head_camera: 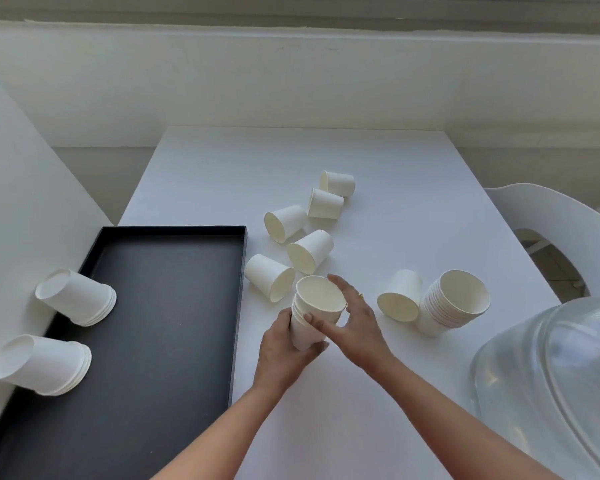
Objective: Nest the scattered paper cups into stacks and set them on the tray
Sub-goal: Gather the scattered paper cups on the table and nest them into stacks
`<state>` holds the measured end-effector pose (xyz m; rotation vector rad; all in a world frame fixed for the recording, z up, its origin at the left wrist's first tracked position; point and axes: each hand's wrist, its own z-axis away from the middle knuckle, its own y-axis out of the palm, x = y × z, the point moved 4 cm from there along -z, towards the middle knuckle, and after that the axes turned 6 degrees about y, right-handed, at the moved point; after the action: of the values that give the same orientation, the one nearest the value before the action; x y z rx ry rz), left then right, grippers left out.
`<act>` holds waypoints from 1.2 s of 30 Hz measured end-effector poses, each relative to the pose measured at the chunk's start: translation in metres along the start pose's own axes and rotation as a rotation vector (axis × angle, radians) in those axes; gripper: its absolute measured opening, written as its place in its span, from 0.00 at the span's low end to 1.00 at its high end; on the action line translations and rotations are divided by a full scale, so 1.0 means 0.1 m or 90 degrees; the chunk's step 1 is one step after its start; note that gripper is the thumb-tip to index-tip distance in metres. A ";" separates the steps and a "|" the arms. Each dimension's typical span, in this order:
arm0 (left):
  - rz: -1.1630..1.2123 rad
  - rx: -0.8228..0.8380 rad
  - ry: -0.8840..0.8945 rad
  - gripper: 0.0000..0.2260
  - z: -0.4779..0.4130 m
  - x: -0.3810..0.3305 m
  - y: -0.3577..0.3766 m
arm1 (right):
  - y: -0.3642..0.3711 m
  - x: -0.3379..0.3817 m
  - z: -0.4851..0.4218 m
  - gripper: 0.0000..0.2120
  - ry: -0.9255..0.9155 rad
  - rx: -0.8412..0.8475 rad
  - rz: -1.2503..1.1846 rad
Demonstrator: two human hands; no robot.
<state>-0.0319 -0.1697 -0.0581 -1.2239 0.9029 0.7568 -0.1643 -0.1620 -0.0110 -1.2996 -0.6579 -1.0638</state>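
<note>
Left hand (284, 355) wraps a smooth tapered paper stack (312, 313); right hand (352, 320) seemingly cups its rim.

White paper cups (309, 251) tipped on the table, two inverted stacks (75, 296) on black tray (174, 306).

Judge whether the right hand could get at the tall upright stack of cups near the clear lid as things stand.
Probably yes, once free: the right hand is steadying the held stack, but only one tipped cup lies beside the tall stack.
</note>
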 end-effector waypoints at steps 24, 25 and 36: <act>-0.020 -0.005 -0.031 0.24 0.09 0.08 -0.08 | -0.69 -0.47 -0.30 0.22 0.064 -0.096 0.603; -0.020 -0.004 -0.031 0.24 0.09 0.07 -0.08 | -0.69 -0.47 -0.28 0.22 0.066 -0.092 0.598; -0.027 0.002 -0.024 0.23 0.11 0.06 -0.10 | -0.64 -0.28 -0.23 0.20 0.040 -0.140 0.571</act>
<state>-0.0188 -0.1611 -0.0577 -1.2186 0.8441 0.7416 -0.2374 -0.1725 -0.0121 -1.5156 0.1260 -0.4299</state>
